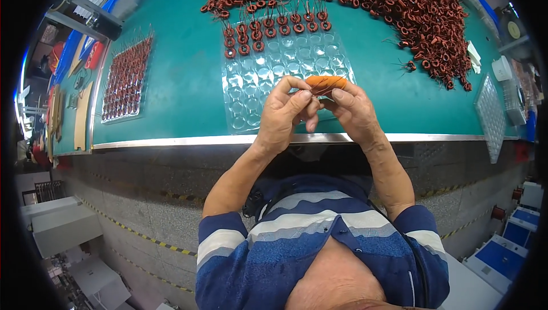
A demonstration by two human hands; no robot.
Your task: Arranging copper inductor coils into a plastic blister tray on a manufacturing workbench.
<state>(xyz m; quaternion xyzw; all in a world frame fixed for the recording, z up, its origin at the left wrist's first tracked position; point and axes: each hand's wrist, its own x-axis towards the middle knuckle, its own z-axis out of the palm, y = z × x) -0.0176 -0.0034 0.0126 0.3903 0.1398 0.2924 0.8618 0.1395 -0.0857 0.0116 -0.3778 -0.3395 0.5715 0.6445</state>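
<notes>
My left hand (278, 117) and my right hand (361, 117) meet over the near edge of a clear plastic tray (244, 107). Between their fingertips run thin dark wire leads (323, 88), crossing an orange cover (334, 80) on my right index finger. The left thumb and index finger are pinched on the leads. My right thumb presses toward the covered finger, closed on the same wires; the coil body they belong to is mostly hidden. Reddish-brown ring coils (270, 32) stand in the tray's far rows and left columns, leads upward; its other round pockets are bare.
A large heap of loose ring coils (422, 24) covers the far right of the green table (182, 81). At left lies a filled coil tray (127, 79). A clear tray (490, 113) leans over the right edge. White tissue (474, 57) lies beside the heap.
</notes>
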